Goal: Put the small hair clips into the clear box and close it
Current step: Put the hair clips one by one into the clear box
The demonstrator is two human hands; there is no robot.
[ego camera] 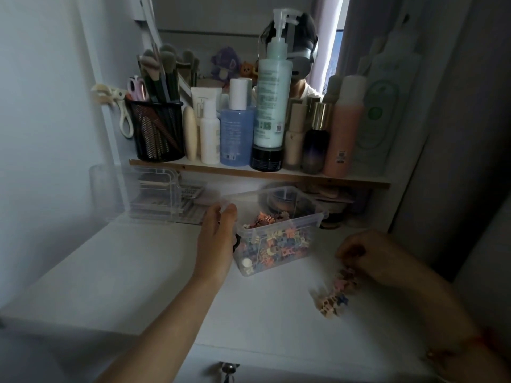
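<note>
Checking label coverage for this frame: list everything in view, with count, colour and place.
clear box: one, transparent, open, table centre
clips in box: many, mixed colours
loose clips: small pile, mixed colours, table right of box
table: one, white
shelf: one, white, behind box
bottles: several, mixed colours, on shelf
mesh cup: one, black, holds brushes, shelf left
clear organiser: one, transparent, under shelf left
left hand: holds box's left end
right hand: curled at loose clips, grip blurred
</note>
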